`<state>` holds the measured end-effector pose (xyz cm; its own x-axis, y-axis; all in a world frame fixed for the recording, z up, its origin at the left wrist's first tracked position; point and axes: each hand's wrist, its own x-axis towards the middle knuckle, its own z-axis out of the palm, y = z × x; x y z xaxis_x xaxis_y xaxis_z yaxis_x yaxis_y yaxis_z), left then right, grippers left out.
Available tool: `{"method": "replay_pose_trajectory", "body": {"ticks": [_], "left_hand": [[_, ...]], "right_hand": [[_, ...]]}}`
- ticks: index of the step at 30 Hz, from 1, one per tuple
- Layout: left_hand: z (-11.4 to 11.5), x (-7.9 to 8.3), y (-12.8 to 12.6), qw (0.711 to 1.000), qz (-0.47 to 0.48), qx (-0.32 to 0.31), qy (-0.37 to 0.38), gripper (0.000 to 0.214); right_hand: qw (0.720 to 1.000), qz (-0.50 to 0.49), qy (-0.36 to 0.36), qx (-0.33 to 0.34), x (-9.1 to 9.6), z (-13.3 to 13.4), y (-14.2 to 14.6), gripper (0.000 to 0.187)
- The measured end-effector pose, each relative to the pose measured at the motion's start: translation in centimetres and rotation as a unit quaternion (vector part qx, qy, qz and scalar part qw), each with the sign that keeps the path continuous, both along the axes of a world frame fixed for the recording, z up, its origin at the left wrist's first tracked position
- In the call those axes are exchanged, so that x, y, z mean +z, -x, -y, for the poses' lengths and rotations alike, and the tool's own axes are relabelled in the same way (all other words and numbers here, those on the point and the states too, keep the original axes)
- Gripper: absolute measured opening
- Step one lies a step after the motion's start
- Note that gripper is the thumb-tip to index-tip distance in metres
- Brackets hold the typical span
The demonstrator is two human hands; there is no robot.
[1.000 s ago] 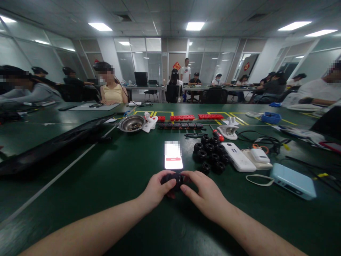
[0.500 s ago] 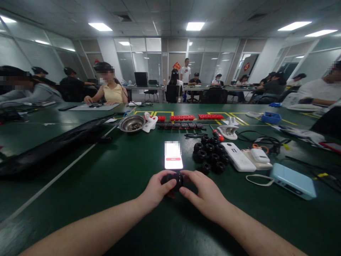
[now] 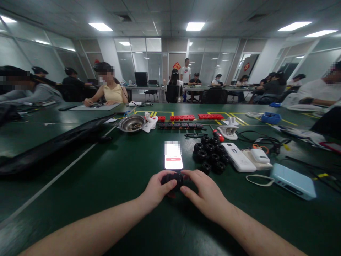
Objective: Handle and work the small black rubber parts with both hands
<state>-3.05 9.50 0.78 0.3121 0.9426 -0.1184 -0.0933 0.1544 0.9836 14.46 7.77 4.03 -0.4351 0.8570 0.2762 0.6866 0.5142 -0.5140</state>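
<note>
**At the green bench [image 3: 119,160], a black round part [image 3: 178,180] held in the left hand [image 3: 156,185]**

The left grip is closed around the black round part, thumb across its near face and fingers over its far side. The right hand [image 3: 206,188] is at the part's right end, index finger by the upper edge and thumb lower down; whether its grip bears on the part or only hovers beside it cannot be told. The part is just on the near side of a phone [image 3: 173,164], which lies with its screen lit.

Right of the phone sits a cluster of black wheel-like pieces [image 3: 211,155], with a white slab [image 3: 238,158] next to it and, farther right, a pale blue box [image 3: 293,180]. Beyond the cluster lies a red screwdriver [image 3: 218,135]. Farther back, a row of dark blocks [image 3: 181,126] runs in front of red trays [image 3: 182,117]. Left of that row are a white bracket [image 3: 150,123] and a metal bowl [image 3: 122,126] containing small bits. Across the bench sits a person in a yellow top [image 3: 113,93].
</note>
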Motion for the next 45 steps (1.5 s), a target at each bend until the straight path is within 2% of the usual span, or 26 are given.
{"method": "replay_pose_trajectory", "body": {"ticks": [4,9,16,18,22,24,30,37,42,45], "left_hand": [[-0.20,-0.34,0.03,1.000,-0.001,-0.019,0.002,0.049],[-0.31,-0.66,0.10,1.000,0.002,-0.022,-0.001,0.048],[-0.10,-0.23,-0.04,1.000,0.004,-0.006,-0.001,0.047],[-0.24,-0.51,-0.03,1.000,0.008,-0.016,-0.005,0.051],[-0.40,-0.81,0.06,1.000,0.001,-0.014,0.005,0.052],[-0.30,-0.65,0.07,1.000,0.003,-0.007,0.008,0.049],[-0.09,-0.30,0.00,1.000,-0.003,-0.008,0.004,0.051],[-0.31,-0.61,0.04,1.000,0.001,-0.017,-0.002,0.048],[-0.04,0.07,-0.07,1.000,-0.001,-0.002,0.006,0.049],[-0.17,-0.10,-0.08,1.000,0.000,-0.010,0.011,0.052]], "right_hand": [[1.000,0.009,0.002,0.002,-0.15,-0.15,0.15,0.020],[0.997,-0.023,-0.046,0.058,-0.09,-0.20,-0.12,0.035],[1.000,0.006,-0.016,-0.002,-0.17,-0.17,0.03,0.019],[1.000,0.003,-0.022,0.009,-0.34,-0.26,0.05,0.018],[0.997,-0.024,-0.059,0.052,-0.31,-0.26,-0.04,0.031],[0.996,-0.023,-0.062,0.051,-0.17,-0.19,-0.06,0.034],[0.999,0.007,-0.036,0.005,-0.17,-0.18,0.05,0.019],[0.997,-0.027,-0.063,0.047,-0.26,-0.19,-0.05,0.032],[1.000,-0.010,-0.027,0.001,-0.22,-0.13,0.01,0.022],[1.000,-0.005,-0.019,0.012,-0.35,-0.27,-0.03,0.018]]}}
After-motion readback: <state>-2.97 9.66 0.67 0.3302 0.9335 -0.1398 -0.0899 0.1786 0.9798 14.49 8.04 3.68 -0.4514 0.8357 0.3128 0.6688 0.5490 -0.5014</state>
